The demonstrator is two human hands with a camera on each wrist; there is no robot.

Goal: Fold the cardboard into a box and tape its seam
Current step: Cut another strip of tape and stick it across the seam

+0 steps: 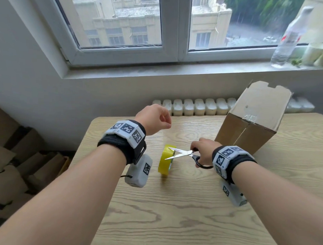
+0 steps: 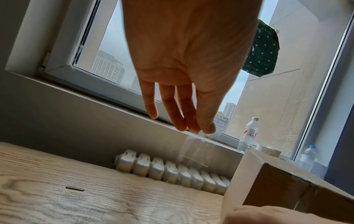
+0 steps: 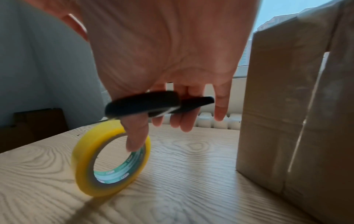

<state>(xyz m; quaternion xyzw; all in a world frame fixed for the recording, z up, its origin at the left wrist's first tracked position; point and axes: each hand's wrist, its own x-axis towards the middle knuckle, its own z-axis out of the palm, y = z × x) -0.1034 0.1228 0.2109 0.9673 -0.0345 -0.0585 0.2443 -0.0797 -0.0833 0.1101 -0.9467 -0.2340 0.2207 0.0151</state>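
A cut strip of clear tape [image 2: 193, 153] is pinched at its top end by the left hand [image 1: 154, 118] and hangs straight down below the fingers [image 2: 180, 115], long axis vertical, lower end near the surface [image 1: 172, 205]. In the head view the L hand is raised over the far-left part of the surface, well apart from the cardboard box [image 1: 252, 116].

Scissors [image 1: 185, 154] are held by the right hand [image 1: 203, 151], thumb and fingers [image 3: 136, 133] through the black handle loops; blades are parted and point left, tips over the top of the yellow tape roll [image 1: 166, 160]. The roll stands on edge approx. mid-surface, just left of the R hand, core opening facing right toward the wrist cam.

The box stands on the surface's far-right part, just beyond the R hand, long axis upright w/ a slight tilt away, top flaps open. Its near face shows a taped centre seam.

A water bottle [image 1: 288, 35] is seen on the windowsill; a radiator [image 1: 194, 107] sits below it.
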